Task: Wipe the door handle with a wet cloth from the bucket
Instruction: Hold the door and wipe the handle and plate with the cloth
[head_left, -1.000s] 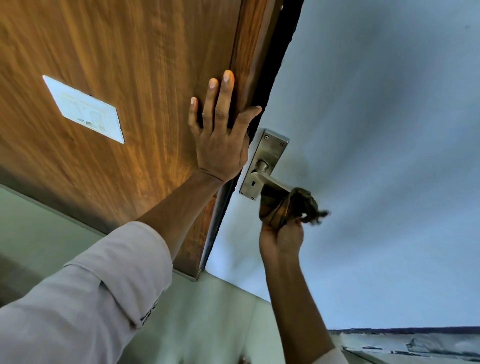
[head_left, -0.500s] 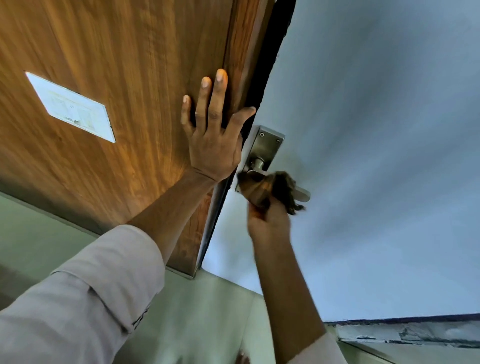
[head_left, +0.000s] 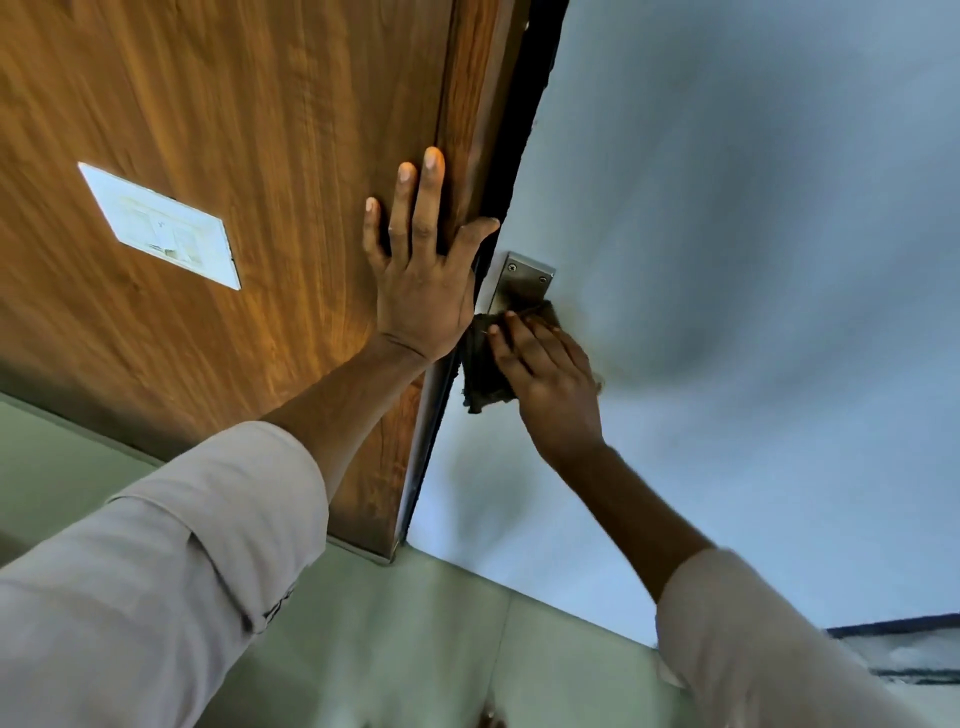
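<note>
The metal door handle's backplate (head_left: 524, 283) is screwed to the grey-white door (head_left: 727, 260); only its upper part shows. My right hand (head_left: 550, 374) presses a dark brown cloth (head_left: 483, 374) flat over the lower plate, and the lever is hidden beneath. My left hand (head_left: 421, 270) lies flat with spread fingers on the wooden panel (head_left: 234, 156) beside the door's edge and holds nothing. No bucket is in view.
A white switch plate (head_left: 161, 226) is set in the wooden panel at the left. Pale green floor tiles (head_left: 415, 634) run along the bottom. A dark strip and a worn surface (head_left: 904, 649) show at the lower right.
My right hand has gone from gripping the cloth around the lever to pressing it flat over the backplate, closer to the door edge. My left hand stays on the wooden panel.
</note>
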